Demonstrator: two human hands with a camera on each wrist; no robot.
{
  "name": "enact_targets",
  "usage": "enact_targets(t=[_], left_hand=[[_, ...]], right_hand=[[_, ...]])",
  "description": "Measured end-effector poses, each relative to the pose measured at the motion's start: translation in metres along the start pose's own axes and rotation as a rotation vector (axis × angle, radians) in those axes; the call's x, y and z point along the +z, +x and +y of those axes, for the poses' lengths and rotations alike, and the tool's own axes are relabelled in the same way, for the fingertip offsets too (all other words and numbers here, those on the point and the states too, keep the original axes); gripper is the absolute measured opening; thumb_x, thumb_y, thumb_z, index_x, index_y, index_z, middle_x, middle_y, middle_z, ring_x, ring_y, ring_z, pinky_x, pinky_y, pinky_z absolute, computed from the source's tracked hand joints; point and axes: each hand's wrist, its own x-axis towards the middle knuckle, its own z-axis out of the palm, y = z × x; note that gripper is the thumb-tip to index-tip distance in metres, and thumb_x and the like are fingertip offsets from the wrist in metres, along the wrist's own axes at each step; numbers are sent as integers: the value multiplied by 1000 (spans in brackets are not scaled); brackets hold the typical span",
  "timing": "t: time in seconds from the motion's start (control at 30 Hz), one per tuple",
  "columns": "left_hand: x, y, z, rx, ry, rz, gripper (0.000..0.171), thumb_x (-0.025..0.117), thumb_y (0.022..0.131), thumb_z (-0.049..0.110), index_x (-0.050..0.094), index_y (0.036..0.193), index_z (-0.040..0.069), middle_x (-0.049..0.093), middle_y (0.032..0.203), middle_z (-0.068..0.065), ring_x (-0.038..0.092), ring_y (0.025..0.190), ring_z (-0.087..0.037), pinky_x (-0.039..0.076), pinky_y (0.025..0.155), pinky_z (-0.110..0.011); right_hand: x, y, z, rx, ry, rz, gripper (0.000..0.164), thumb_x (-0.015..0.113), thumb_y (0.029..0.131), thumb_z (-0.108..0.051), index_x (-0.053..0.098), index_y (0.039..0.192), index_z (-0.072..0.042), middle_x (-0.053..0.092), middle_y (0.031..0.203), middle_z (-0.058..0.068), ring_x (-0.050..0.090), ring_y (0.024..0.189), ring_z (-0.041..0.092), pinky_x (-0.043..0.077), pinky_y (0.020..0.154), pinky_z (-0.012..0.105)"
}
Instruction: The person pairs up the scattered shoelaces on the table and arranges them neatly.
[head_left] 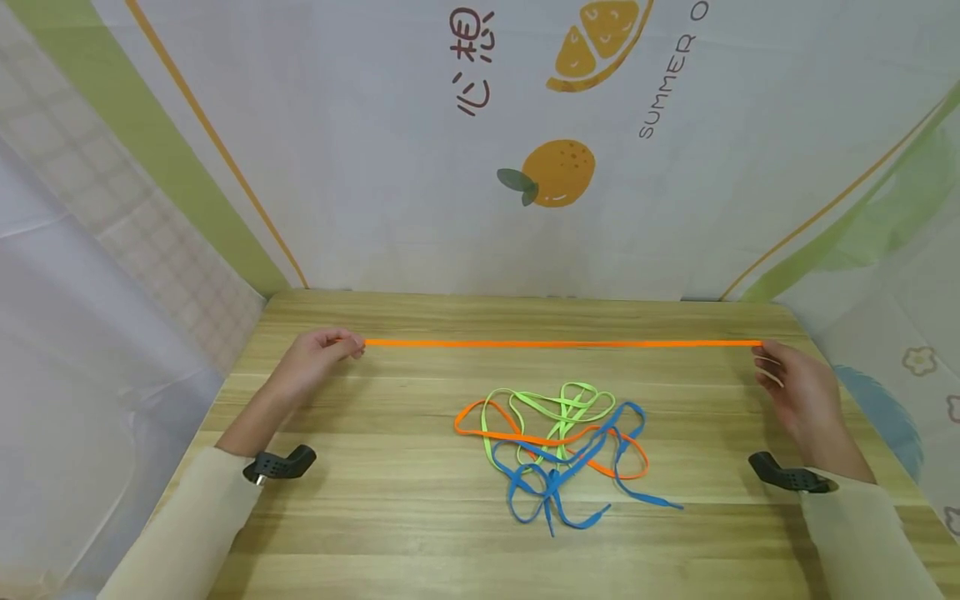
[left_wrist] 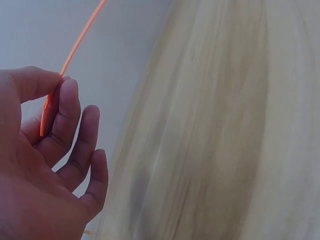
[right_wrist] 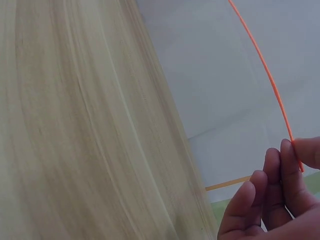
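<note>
An orange shoelace (head_left: 562, 343) is stretched straight and taut from side to side above the far part of the table. My left hand (head_left: 318, 354) pinches its left end between thumb and index finger; in the left wrist view a short orange tip (left_wrist: 44, 122) hangs down inside the hand. At the other end my right hand (head_left: 802, 383) pinches the lace the same way, and its tip (right_wrist: 300, 166) pokes out below the thumb in the right wrist view. Nearer to me lies a loose tangle of a blue shoelace (head_left: 573, 467), a yellow-green shoelace (head_left: 540, 404) and another orange shoelace (head_left: 472, 431).
The wooden table (head_left: 375, 500) carries the tangle near its middle. A white curtain (head_left: 375, 167) with printed fruit and lettering hangs right behind the far edge. More cloth hangs along the left and right sides. A black wrist strap mount (head_left: 281, 464) sits on each sleeve.
</note>
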Motion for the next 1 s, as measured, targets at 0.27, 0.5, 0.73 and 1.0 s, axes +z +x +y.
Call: enact_targets(t=[0.27,0.5,0.73,1.0], left_hand=[[-5,6,0,-16,46,69,38,57,114,28,72,115,-7,68,136,-22,55,122,-30,42,97,-42],[-4,13,1,1,85,101,42,60,114,33,72,114,-7,68,134,-20,51,106,-27,40,89,-40],[-4,23,1,-17,79,115,43,60,114,33,70,115,-9,66,144,-23,56,135,-36,41,102,-46],[-4,34,1,-36,96,121,41,58,114,30,70,118,-9,66,142,-23,55,124,-33,40,104,-46]], right_hand=[[3,5,2,-23,-80,17,21,69,109,-7,86,96,-8,80,93,0,71,83,12,59,72,22],[8,11,3,-34,-115,46,21,73,108,-9,86,91,-9,80,89,-1,71,81,10,59,71,21],[12,21,6,-25,-195,102,19,76,106,-13,86,90,-13,79,90,-5,70,83,8,59,71,20],[17,32,7,-11,-252,136,23,72,108,-12,86,90,-15,78,91,-9,66,85,7,58,71,18]])
